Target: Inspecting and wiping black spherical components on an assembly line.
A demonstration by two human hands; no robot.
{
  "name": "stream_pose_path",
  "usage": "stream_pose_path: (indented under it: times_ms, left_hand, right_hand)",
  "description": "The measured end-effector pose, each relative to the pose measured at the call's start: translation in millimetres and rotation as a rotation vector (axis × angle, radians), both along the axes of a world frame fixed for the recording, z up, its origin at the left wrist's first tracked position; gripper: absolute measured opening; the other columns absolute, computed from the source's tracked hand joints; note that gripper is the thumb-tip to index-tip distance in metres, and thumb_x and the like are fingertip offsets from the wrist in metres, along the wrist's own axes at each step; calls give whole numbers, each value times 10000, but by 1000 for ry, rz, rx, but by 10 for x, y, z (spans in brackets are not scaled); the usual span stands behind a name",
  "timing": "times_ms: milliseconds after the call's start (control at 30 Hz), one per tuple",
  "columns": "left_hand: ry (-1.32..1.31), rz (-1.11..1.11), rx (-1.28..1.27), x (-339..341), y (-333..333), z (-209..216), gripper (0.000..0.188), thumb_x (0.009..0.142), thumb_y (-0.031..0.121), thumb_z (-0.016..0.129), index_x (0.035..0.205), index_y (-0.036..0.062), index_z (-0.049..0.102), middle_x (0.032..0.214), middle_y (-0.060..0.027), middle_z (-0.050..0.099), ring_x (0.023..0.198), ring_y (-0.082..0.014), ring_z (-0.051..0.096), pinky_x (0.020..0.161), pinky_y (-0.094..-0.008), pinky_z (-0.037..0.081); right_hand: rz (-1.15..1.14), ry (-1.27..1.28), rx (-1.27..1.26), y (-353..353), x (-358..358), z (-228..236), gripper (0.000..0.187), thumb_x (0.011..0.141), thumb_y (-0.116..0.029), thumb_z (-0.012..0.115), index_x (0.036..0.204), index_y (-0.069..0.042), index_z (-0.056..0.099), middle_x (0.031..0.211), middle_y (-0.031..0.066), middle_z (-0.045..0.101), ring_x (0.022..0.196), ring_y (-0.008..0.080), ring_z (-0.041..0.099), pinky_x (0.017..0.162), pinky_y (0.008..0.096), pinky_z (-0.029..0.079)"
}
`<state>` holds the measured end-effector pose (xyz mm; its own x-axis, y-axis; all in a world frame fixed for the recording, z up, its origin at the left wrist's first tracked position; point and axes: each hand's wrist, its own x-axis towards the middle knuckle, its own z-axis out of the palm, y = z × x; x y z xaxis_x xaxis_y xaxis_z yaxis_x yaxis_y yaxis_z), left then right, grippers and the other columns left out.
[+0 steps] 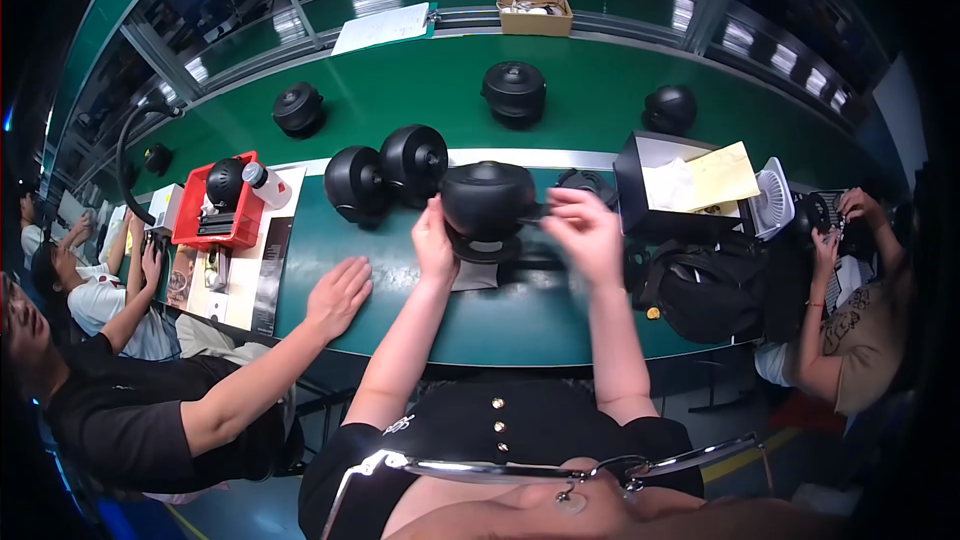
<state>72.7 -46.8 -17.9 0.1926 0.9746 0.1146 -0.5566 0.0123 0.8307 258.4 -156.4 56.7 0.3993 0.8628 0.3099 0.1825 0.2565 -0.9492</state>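
Observation:
In front of me a black rounded device (488,198) with a domed top sits upright on a dark base. Along its left side my left hand (435,242) is closed, steadying it. At the device's right side my right hand (588,233) pinches something small and dark, too blurred to make out. Under the device's front edge shows a small grey flat piece (475,277). Two similar black devices, one rounded unit (355,184) and another (414,165), stand close together to the left.
A co-worker's hand (340,295) lies on the green table (400,315) at left. Beyond it are a red bin (248,230) and white bottle (268,184). At right stand a black box (630,180), a white fan (771,198) and a black backpack (705,290). More black devices line the back belt (400,90).

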Motion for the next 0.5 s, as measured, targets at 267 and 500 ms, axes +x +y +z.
stream_pose_path:
  times_ms: [267, 500]
  left_hand:
    - [-201, -246, -355, 115, -71, 100, 466, 961, 422, 410, 1128, 13, 558, 1093, -93, 607, 990, -194, 586, 835, -339, 488]
    - [376, -336, 108, 21, -202, 61, 771, 842, 677, 383, 1290, 56, 473, 880, -89, 652, 749, -149, 630, 562, -273, 514]
  right_hand:
    - [157, 200, 95, 197, 150, -318, 740, 631, -20, 790, 1288, -26, 449, 1325, 118, 467, 1224, 230, 450, 1024, 377, 359]
    - [562, 1035, -47, 266, 33, -745, 750, 787, -458, 660, 1365, -92, 354, 1339, 87, 458, 1207, 234, 465, 1014, 417, 372]
